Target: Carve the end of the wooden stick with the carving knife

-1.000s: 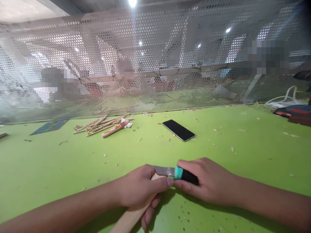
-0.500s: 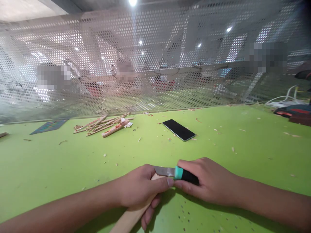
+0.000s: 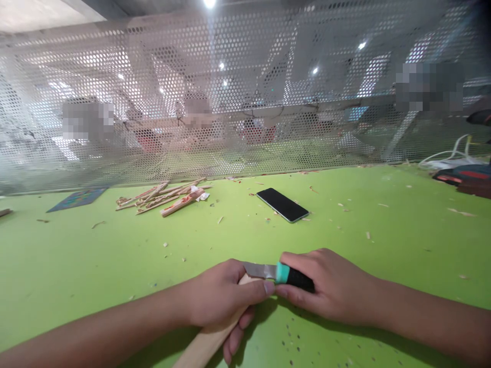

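Note:
My left hand [image 3: 226,296] is wrapped round a pale wooden stick [image 3: 209,340], which slants down to the bottom edge of the view. My right hand [image 3: 330,286] grips a knife [image 3: 293,276] by its black and turquoise handle. The knife's blade [image 3: 261,270] lies across the stick's upper end, pointing left. Part of the blade's tip is hidden behind the left hand. The left thumb rests on the stick just below the blade and comes close to the right thumb.
A black phone [image 3: 283,204] lies on the green table [image 3: 115,255]. Several carved sticks [image 3: 164,197] are piled behind, left of it, near a flat blue-grey card [image 3: 79,199]. Wood shavings are scattered about. A perforated screen [image 3: 238,148] borders the back. A dark power tool [image 3: 464,179] sits at far right.

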Demonstrator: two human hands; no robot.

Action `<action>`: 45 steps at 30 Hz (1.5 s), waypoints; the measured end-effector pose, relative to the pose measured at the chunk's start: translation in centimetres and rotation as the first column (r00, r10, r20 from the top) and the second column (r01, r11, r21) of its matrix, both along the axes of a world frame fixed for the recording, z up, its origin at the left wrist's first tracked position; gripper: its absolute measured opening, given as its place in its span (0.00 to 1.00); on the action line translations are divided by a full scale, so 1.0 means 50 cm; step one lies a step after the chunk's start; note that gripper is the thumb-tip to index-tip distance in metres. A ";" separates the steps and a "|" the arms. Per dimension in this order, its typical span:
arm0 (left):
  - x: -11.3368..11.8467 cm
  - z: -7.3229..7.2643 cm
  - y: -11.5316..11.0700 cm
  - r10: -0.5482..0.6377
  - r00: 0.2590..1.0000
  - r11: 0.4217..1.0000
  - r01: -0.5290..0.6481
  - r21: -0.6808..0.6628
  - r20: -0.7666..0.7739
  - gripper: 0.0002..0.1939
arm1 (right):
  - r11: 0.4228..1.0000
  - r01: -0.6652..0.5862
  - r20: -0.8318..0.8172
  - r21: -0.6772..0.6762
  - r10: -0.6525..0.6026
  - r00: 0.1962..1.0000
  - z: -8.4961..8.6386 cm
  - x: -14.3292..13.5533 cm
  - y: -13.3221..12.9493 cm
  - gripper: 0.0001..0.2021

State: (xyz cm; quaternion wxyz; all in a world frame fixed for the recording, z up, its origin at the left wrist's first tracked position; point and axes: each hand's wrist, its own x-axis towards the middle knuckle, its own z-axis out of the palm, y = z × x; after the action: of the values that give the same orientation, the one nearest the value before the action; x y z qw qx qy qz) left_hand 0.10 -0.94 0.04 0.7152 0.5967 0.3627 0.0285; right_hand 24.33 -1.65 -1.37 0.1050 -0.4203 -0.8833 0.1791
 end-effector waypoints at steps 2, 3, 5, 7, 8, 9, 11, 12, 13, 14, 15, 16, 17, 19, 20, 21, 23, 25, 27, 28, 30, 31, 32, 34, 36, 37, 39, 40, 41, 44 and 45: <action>-0.001 -0.002 0.000 -0.002 1.000 1.000 0.002 -0.010 -0.004 0.28 | 1.000 0.000 0.002 -0.002 0.000 1.000 0.001 -0.001 0.001 0.21; -0.001 -0.003 0.001 -0.008 1.000 1.000 0.008 -0.010 -0.008 0.28 | 1.000 0.001 0.004 -0.003 -0.001 1.000 0.002 -0.002 0.001 0.21; -0.001 -0.004 0.001 -0.015 1.000 1.000 0.015 -0.003 -0.019 0.29 | 1.000 0.002 0.007 -0.002 -0.002 1.000 0.004 -0.004 0.002 0.21; 0.000 -0.003 0.001 -0.011 1.000 1.000 0.011 -0.003 -0.023 0.29 | 1.000 0.000 0.009 -0.001 0.000 1.000 0.005 -0.005 0.003 0.21; 0.000 -0.002 0.001 -0.009 1.000 1.000 0.009 -0.008 -0.022 0.30 | 1.000 0.001 0.010 -0.002 -0.001 1.000 0.006 -0.006 0.004 0.22; 0.000 -0.001 0.001 -0.009 1.000 1.000 0.009 -0.015 -0.021 0.30 | 1.000 0.001 0.010 -0.004 -0.001 1.000 0.006 -0.006 0.005 0.22; 0.001 0.001 0.001 -0.012 1.000 1.000 0.012 -0.025 -0.021 0.30 | 1.000 0.000 0.008 -0.010 0.000 1.000 0.006 -0.006 0.005 0.22; 0.001 0.001 0.001 -0.014 1.000 1.000 0.013 -0.027 -0.021 0.30 | 1.000 0.000 0.006 -0.012 0.000 1.000 0.006 -0.006 0.006 0.22; 0.001 0.001 0.001 -0.017 1.000 1.000 0.016 -0.027 -0.020 0.29 | 1.000 -0.002 0.004 -0.011 0.002 1.000 0.005 -0.005 0.005 0.22; 0.000 0.000 0.001 -0.020 1.000 1.000 0.019 -0.024 -0.018 0.29 | 1.000 -0.002 0.005 -0.010 0.002 1.000 0.005 -0.005 0.005 0.22; 0.000 -0.001 0.002 -0.022 1.000 1.000 0.022 -0.020 -0.015 0.29 | 1.000 -0.002 0.005 -0.006 0.002 1.000 0.004 -0.005 0.004 0.22; 0.000 -0.002 0.002 -0.025 1.000 1.000 0.024 -0.017 -0.011 0.28 | 1.000 0.000 0.007 -0.003 0.000 1.000 0.004 -0.004 0.003 0.22; 0.000 -0.003 0.002 -0.029 1.000 0.999 0.029 -0.016 -0.007 0.28 | 1.000 0.000 0.009 -0.001 0.000 1.000 0.003 -0.004 0.002 0.22; 0.000 -0.003 0.003 -0.033 0.999 0.999 0.033 -0.013 -0.010 0.28 | 1.000 -0.001 0.012 0.005 0.001 1.000 0.004 -0.003 0.000 0.22; 0.000 -0.002 0.003 -0.035 0.999 0.999 0.035 -0.013 -0.016 0.28 | 1.000 -0.002 0.013 0.007 0.002 1.000 0.004 -0.003 -0.001 0.22; 0.000 -0.001 0.003 -0.036 0.999 0.999 0.036 -0.014 -0.023 0.28 | 1.000 -0.004 0.013 0.010 0.004 1.000 0.005 -0.002 -0.001 0.22; 0.000 0.003 0.003 -0.032 0.999 0.999 0.031 -0.008 -0.036 0.28 | 1.000 -0.004 0.012 0.016 0.004 1.000 0.007 -0.002 0.000 0.22; 0.001 0.006 0.002 -0.026 0.999 1.000 0.026 -0.010 -0.038 0.27 | 1.000 -0.008 0.013 0.020 0.008 1.000 0.008 -0.002 0.001 0.22; 0.001 0.009 0.002 -0.026 0.999 1.000 0.026 -0.012 -0.036 0.28 | 1.000 -0.018 0.013 0.021 0.018 1.000 0.009 -0.003 0.003 0.22; 0.001 0.010 0.001 -0.033 0.999 0.999 0.033 -0.010 -0.035 0.28 | 1.000 -0.024 0.011 0.019 0.024 1.000 0.008 -0.003 0.003 0.23; 0.001 0.011 0.001 -0.044 0.999 0.999 0.044 0.001 -0.029 0.28 | 0.999 -0.029 0.006 0.015 0.029 1.000 0.007 -0.003 0.003 0.23; 0.001 0.010 0.001 -0.045 0.999 0.999 0.045 0.005 -0.023 0.28 | 1.000 -0.029 0.006 0.010 0.029 1.000 0.007 -0.003 0.003 0.23; 0.001 0.010 0.001 -0.043 0.999 0.999 0.043 0.005 -0.017 0.28 | 1.000 -0.028 0.008 0.007 0.028 1.000 0.007 -0.003 0.003 0.23; 0.001 0.008 0.001 -0.030 0.999 1.000 0.030 -0.003 -0.014 0.28 | 1.000 -0.024 0.017 0.004 0.024 1.000 0.006 -0.003 0.003 0.23; 0.001 0.006 0.001 -0.022 1.000 1.000 0.022 -0.005 -0.020 0.28 | 1.000 -0.023 0.020 0.002 0.023 1.000 0.005 -0.002 0.003 0.23; 0.001 0.005 0.001 -0.019 1.000 1.000 0.019 -0.004 -0.023 0.27 | 1.000 -0.023 0.019 0.004 0.023 1.000 0.004 -0.002 0.003 0.23; 0.001 0.004 0.001 -0.016 1.000 1.000 0.016 0.002 -0.020 0.27 | 1.000 -0.022 0.014 0.011 0.022 1.000 0.004 -0.002 0.004 0.23; 0.000 0.004 0.001 -0.014 1.000 1.000 0.014 0.004 -0.016 0.27 | 1.000 -0.023 0.012 0.013 0.023 1.000 0.005 -0.003 0.004 0.23; 0.000 0.004 0.001 -0.011 1.000 1.000 0.011 0.007 -0.014 0.27 | 1.000 -0.025 0.010 0.013 0.025 1.000 0.005 -0.003 0.005 0.23; 0.000 0.006 0.002 -0.015 0.999 1.000 0.015 0.008 -0.029 0.28 | 1.000 -0.009 0.002 -0.005 0.009 1.000 0.008 -0.006 0.006 0.23; 0.000 0.006 0.003 -0.018 0.999 1.000 0.018 0.008 -0.034 0.28 | 1.000 -0.002 -0.003 -0.010 0.002 1.000 0.008 -0.006 0.006 0.23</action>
State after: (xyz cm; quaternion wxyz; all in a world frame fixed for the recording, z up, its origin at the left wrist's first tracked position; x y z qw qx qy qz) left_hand 0.11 -0.80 0.35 0.7068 0.6032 0.3692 0.0136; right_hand 24.01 -1.35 -0.94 0.1040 -0.4199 -0.8826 0.1843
